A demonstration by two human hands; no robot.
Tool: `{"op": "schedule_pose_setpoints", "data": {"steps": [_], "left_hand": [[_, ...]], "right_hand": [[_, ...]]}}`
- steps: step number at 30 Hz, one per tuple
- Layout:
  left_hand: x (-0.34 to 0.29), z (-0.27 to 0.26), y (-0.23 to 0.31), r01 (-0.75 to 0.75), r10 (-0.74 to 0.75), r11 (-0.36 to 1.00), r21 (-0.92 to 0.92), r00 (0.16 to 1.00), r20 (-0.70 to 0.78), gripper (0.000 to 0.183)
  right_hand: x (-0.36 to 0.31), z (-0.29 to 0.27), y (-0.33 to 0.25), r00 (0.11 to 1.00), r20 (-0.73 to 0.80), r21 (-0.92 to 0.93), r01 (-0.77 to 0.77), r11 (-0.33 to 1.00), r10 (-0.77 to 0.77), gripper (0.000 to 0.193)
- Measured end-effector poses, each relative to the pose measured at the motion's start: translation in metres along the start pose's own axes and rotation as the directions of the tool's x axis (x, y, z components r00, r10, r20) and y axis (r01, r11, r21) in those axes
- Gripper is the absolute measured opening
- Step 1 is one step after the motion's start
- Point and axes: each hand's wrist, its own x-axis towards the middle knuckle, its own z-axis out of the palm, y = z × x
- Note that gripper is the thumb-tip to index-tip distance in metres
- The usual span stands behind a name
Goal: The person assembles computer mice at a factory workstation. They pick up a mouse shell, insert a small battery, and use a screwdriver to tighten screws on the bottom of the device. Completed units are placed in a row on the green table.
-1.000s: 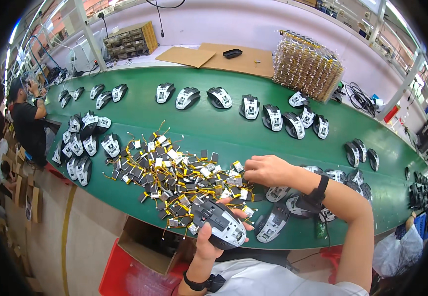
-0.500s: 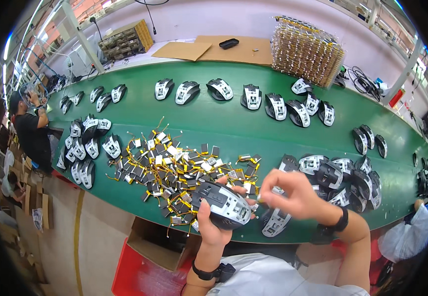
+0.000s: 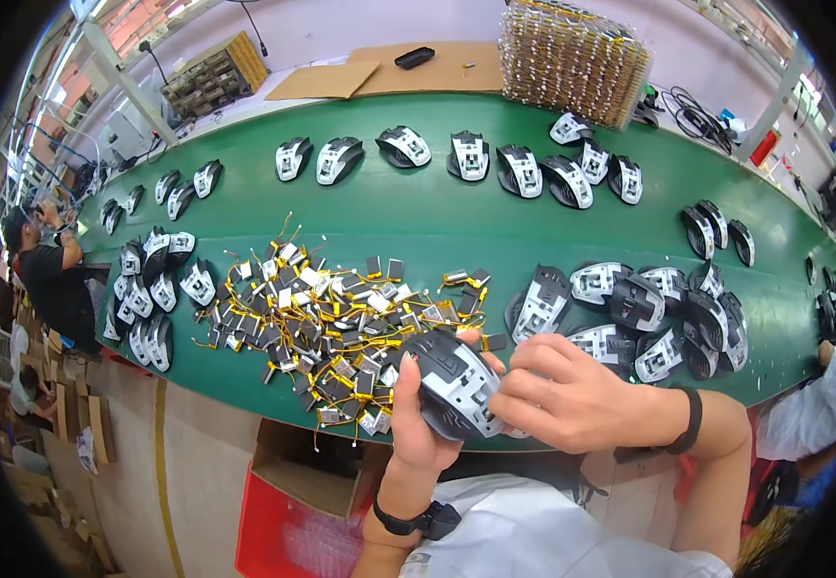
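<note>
My left hand grips a black and silver-white computer mouse, its open, slotted face turned up. Thumb and fingers clasp opposite sides of it. Against the mouse's right edge is my right hand, fingers bent and pressed together; whatever they pinch is hidden behind them. Just beyond my left hand spreads a heap of small flat battery packs with yellow tape and thin wires. Beside my right hand lies another mouse of the same kind, near a pile of mice.
The green bench carries a spaced row of mice farther back and a cluster at left. A dense rack of wired parts stands behind. Below the front edge are a cardboard box and a red bin. Another person works at far left.
My right hand has come down and in to the mouse's right edge; a small yellowish piece seen at its fingertips earlier is now hidden. The held mouse has tilted, and the view has shifted.
</note>
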Motion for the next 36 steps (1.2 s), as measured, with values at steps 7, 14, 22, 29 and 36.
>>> {"op": "schedule_pose_setpoints", "data": {"steps": [7,14,22,29,36], "left_hand": [[-0.005,0.002,-0.002,-0.001,0.002,1.000,0.016,0.998,-0.067,0.070],[-0.006,0.001,-0.001,-0.014,0.017,1.000,0.021,0.993,-0.113,0.068],[-0.007,0.003,-0.005,-0.021,0.024,0.999,0.035,0.994,-0.103,0.068],[-0.005,0.002,-0.008,-0.006,0.014,0.999,0.046,0.986,-0.164,0.066],[-0.003,0.003,-0.012,-0.014,0.020,1.000,0.025,0.975,-0.221,0.065]], "right_hand": [[0.002,-0.004,-0.004,0.991,0.060,-0.110,0.129,0.986,-0.123,0.023],[0.004,-0.007,-0.005,0.989,0.086,-0.116,0.128,0.985,-0.119,0.018],[0.003,-0.007,-0.004,0.987,0.121,-0.072,0.115,0.991,-0.105,0.017],[0.004,-0.006,-0.005,0.980,0.172,-0.097,0.120,0.988,-0.102,0.016],[0.000,0.003,0.003,0.989,0.147,0.116,-0.009,0.993,-0.008,0.014]]}}
